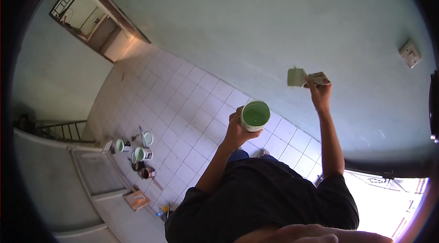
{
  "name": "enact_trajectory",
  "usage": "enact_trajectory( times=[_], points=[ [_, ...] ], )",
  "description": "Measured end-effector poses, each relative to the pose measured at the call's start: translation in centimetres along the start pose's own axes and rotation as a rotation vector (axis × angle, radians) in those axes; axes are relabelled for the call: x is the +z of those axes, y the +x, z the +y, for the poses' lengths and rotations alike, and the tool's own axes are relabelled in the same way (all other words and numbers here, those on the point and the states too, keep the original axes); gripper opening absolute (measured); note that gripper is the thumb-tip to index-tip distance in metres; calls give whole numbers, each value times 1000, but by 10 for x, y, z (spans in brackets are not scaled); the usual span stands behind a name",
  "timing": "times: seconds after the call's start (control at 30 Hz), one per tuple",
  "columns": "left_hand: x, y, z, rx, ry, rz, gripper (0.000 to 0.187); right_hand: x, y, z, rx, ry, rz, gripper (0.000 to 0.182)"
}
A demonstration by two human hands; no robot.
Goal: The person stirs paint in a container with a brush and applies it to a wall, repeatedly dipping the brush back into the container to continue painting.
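Note:
My left hand (237, 129) is wrapped around a white paint bucket (251, 127), tilted so its mouth faces me. Green paint (256, 115) shows inside it, with streaks along the inner wall. In my right hand (320, 91) is a paintbrush (298, 77), gripped by its handle. Its wide bristle end is covered in pale green and points left, overlapping the light green wall (256, 37) in this view. The brush is above and to the right of the bucket.
A switch plate (410, 53) is on the wall at right. White tiles (187, 106) cover the floor. Several paint tins (143, 154) stand lower left, near an orange-brown box (136, 200). A doorway (98, 23) is at upper left; bright daylight enters at lower right.

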State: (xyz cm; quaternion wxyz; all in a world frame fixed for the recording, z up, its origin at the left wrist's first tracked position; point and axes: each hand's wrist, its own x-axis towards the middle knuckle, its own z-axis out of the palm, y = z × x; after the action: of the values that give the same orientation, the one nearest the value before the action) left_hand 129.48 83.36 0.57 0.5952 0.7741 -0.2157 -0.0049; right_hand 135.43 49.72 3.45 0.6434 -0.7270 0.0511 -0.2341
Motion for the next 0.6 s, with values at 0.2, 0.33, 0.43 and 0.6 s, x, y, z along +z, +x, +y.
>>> enact_trajectory(
  times=[0.2,0.33,0.43,0.6],
  points=[
    [1,-54,41,-201,212,130,74,11,-101,48,424,372,15,15],
    [-7,-77,43,-172,391,196,66,6,-151,29,518,451,52,19],
    [-16,-85,24,-6,248,207,55,-7,-178,16,511,449,77,20],
    [-36,-108,35,167,399,226,57,-12,-212,-23,427,389,108,18]
  ],
)
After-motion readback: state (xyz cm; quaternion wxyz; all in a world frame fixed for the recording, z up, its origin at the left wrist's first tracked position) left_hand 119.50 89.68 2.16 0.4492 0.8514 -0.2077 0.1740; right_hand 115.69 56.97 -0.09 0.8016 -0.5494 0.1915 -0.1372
